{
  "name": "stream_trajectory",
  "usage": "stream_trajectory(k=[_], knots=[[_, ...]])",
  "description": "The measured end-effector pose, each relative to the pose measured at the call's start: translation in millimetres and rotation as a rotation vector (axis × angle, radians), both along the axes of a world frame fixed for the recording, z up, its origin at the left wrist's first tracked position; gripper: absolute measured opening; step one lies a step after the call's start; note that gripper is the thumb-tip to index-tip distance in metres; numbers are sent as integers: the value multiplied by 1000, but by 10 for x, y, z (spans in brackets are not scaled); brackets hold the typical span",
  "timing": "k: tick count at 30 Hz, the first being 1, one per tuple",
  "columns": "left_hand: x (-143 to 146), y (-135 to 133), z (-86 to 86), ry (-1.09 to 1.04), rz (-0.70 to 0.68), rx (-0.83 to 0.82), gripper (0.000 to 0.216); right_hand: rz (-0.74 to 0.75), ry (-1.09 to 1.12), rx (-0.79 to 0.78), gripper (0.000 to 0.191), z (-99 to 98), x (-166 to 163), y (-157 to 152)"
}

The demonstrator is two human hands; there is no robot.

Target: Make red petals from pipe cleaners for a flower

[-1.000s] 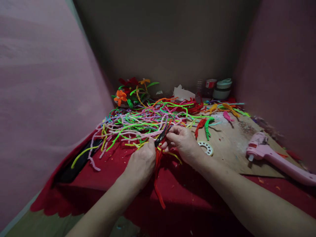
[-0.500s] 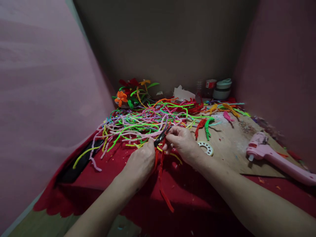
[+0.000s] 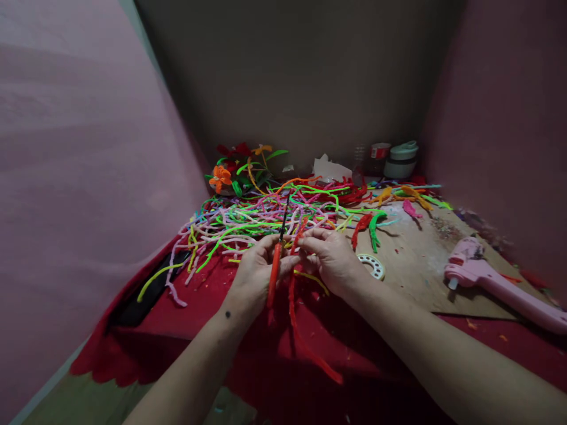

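My left hand (image 3: 257, 271) is closed round a pair of scissors (image 3: 274, 273) with orange-red handles. Their dark blades point up and away from me, seen nearly edge-on. My right hand (image 3: 326, 258) pinches a red pipe cleaner (image 3: 292, 307) near its upper end. The long tail of the pipe cleaner hangs down past the table's front edge and curves to the right. The fingertips of both hands meet or nearly meet at the pipe cleaner; whether the left ones touch it I cannot tell.
A tangle of coloured pipe cleaners (image 3: 248, 227) spreads behind my hands. Pipe-cleaner flowers (image 3: 221, 177) stand at the back left. On the right, a wooden board (image 3: 407, 265) carries a white ring with holes (image 3: 374, 267) and a pink glue gun (image 3: 473, 265). A lidded container (image 3: 401, 160) stands behind.
The scissors have turned more upright, away from the red pipe cleaner, and their handles now show outside my left hand. The pipe cleaner's tail has swung right.
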State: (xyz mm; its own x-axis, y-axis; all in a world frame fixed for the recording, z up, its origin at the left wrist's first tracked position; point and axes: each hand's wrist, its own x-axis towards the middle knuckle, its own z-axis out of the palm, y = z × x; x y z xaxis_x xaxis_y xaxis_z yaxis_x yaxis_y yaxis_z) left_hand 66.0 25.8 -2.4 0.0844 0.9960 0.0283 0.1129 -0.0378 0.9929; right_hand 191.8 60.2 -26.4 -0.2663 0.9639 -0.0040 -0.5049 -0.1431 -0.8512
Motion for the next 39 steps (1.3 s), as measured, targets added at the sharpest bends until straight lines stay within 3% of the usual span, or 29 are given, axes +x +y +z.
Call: stream_trajectory(k=[8,20,28,31,35,39], knots=[[5,-11,88,-47,-66,-93,22,64,198,-3,14,16,54,33],[-83,-15,73,-24,-52,-110,25,85,101,128,12,19,60,43],[-126,21,-11,57,-60,-86,40,83,139,63,9,0,38,47],[-185,56,-46,251,-55,55,39,74,129,52,10,10,33,50],[-294,34,-38,774,1,338,40,15,129,38,11,28,36,53],[-321,-94,-4,1014,-69,411,42,4,124,55,11,35,47,52]])
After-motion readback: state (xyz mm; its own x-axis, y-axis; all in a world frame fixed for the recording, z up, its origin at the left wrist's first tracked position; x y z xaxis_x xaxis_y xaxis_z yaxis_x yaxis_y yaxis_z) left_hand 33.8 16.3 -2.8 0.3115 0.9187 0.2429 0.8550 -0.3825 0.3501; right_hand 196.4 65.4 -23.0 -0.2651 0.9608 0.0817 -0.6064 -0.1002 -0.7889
